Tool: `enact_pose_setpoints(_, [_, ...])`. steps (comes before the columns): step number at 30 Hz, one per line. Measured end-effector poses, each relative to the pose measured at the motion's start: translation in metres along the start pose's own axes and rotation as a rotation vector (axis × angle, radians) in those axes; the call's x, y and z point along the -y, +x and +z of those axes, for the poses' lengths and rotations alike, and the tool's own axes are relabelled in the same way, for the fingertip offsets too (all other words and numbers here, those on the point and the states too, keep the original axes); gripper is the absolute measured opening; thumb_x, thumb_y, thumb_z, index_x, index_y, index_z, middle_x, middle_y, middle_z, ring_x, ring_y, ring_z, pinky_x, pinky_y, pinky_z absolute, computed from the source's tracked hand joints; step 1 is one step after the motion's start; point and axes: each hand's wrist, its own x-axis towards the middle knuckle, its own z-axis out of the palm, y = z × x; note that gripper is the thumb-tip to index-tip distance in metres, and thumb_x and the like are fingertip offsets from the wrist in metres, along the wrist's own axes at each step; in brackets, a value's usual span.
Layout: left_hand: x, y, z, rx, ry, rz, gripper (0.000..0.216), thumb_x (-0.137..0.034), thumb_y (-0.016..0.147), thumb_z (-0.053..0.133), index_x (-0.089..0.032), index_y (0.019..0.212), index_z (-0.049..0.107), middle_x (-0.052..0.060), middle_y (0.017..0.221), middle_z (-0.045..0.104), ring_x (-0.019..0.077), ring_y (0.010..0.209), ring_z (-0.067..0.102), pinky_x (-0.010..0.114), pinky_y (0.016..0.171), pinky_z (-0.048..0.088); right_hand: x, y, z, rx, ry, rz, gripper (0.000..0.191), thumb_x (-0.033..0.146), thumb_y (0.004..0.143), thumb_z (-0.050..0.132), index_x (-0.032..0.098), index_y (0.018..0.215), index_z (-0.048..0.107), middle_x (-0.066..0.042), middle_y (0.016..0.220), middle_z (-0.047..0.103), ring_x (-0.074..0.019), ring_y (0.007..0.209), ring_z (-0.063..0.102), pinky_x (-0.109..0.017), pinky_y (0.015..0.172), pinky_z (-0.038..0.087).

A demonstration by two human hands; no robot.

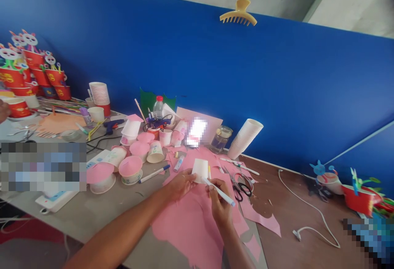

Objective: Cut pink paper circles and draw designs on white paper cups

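Observation:
My left hand (181, 183) presses an upside-down white paper cup (200, 169) onto a sheet of pink paper (191, 224) on the table. Its fingers curl round the cup's left side. My right hand (220, 203) grips a white marker pen (219, 192) with a blue end, its tip against the base of the cup on the right. Both forearms reach in from the bottom of the view.
Several paper cups capped with pink discs (131, 169) sit to the left, with a marker (154, 173) and glue stick (179, 163). Scissors (241, 187) lie right of my hands. A leaning cup stack (244, 137), glass jar (221, 138), white cable (310, 211) and red decorated cups (18, 76) surround the table.

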Motion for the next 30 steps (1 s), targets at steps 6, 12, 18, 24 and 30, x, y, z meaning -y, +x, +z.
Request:
enact_pose_setpoints(6, [0.0022, 0.0001, -0.0019, -0.009, -0.01, 0.002, 0.026, -0.027, 0.071, 0.075, -0.012, 0.092, 0.068, 0.008, 0.09, 0.066, 0.0185, 0.089, 0.061, 0.031, 0.086, 0.045, -0.0053, -0.0021, -0.0003, -0.009, 0.002, 0.001, 0.018, 0.036, 0.089, 0.05, 0.02, 0.088, 0.057, -0.001, 0.071, 0.06, -0.0149, 0.06, 0.055, -0.027, 0.056, 0.047])
enact_pose_setpoints(12, [0.0051, 0.0016, -0.0046, -0.04, -0.024, 0.006, 0.025, -0.026, 0.07, 0.076, -0.013, 0.091, 0.069, 0.007, 0.09, 0.066, 0.0182, 0.091, 0.061, 0.029, 0.086, 0.045, -0.0076, -0.0021, -0.001, -0.016, -0.033, 0.002, 0.018, 0.037, 0.089, 0.052, 0.02, 0.09, 0.058, -0.002, 0.074, 0.062, -0.0153, 0.062, 0.057, -0.028, 0.056, 0.047])
enact_pose_setpoints(18, [0.0044, 0.0017, -0.0031, -0.054, -0.024, 0.004, 0.027, -0.025, 0.069, 0.077, -0.012, 0.09, 0.069, 0.008, 0.088, 0.067, 0.0183, 0.089, 0.062, 0.029, 0.085, 0.045, -0.0073, -0.0022, -0.0008, -0.007, -0.018, 0.007, 0.019, 0.038, 0.089, 0.051, 0.02, 0.09, 0.058, -0.002, 0.074, 0.062, -0.015, 0.061, 0.057, -0.027, 0.055, 0.048])
enact_pose_setpoints(24, [0.0039, 0.0018, -0.0025, -0.061, -0.011, -0.002, 0.028, -0.028, 0.068, 0.078, -0.013, 0.09, 0.069, 0.008, 0.088, 0.068, 0.0189, 0.089, 0.062, 0.03, 0.086, 0.045, -0.0088, -0.003, -0.0008, -0.009, -0.031, 0.015, 0.02, 0.038, 0.089, 0.053, 0.019, 0.093, 0.059, -0.004, 0.077, 0.064, -0.0156, 0.062, 0.058, -0.028, 0.057, 0.049])
enact_pose_setpoints(30, [0.0033, 0.0019, -0.0018, -0.07, -0.006, -0.008, 0.029, -0.028, 0.067, 0.078, -0.013, 0.09, 0.068, 0.007, 0.088, 0.067, 0.0184, 0.088, 0.062, 0.03, 0.086, 0.044, -0.0075, -0.003, -0.0007, -0.017, -0.05, 0.004, 0.021, 0.039, 0.088, 0.053, 0.02, 0.093, 0.059, -0.004, 0.079, 0.064, -0.0161, 0.065, 0.059, -0.028, 0.059, 0.049])
